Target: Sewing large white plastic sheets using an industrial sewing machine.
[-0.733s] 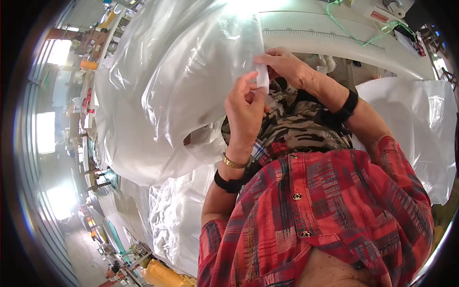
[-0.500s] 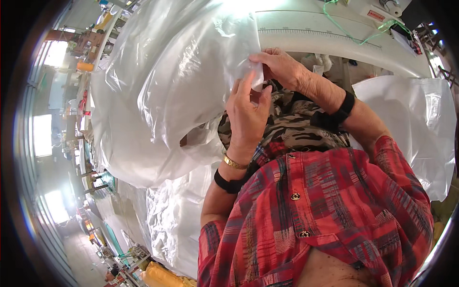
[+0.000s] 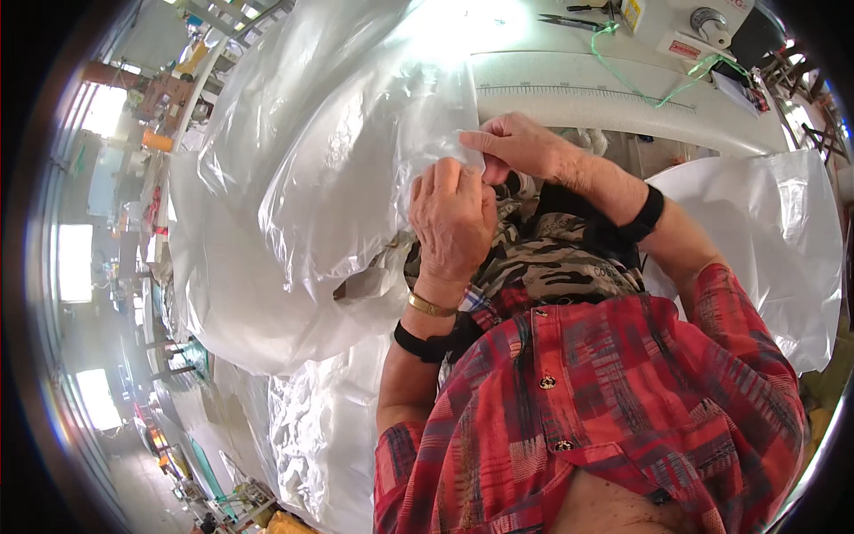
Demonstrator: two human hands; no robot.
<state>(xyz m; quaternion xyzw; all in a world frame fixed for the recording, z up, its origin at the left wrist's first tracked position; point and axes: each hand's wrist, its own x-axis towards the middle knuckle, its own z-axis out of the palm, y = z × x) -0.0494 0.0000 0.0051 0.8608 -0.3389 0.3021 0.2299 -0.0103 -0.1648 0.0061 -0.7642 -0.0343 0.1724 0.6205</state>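
Observation:
A large sheet of clear plastic film (image 3: 311, 169) spreads in loose folds over the left half of the table and hangs down toward my lap. Its right-hand edge is pinched in both of my hands. My left hand (image 3: 452, 214), back upward and fingers curled in, grips the film near its lower corner. Just above and to the right, my right hand (image 3: 520, 147) pinches the same edge between thumb and fingers. The two hands nearly touch. My left fingertips are partly hidden by the film and the hand itself.
Across the far side lies a white table (image 3: 623, 93) with a ruler scale. A sewing machine (image 3: 689, 31), green thread (image 3: 614, 80) and dark scissors (image 3: 569, 21) are at its back. More white plastic sheeting (image 3: 747, 231) lies at my right, and crumpled film (image 3: 320, 436) below left.
My left hand has turned over and its fingers have closed on the film's edge. My right hand has shifted slightly down, still pinching. The view has tilted, showing the scissors.

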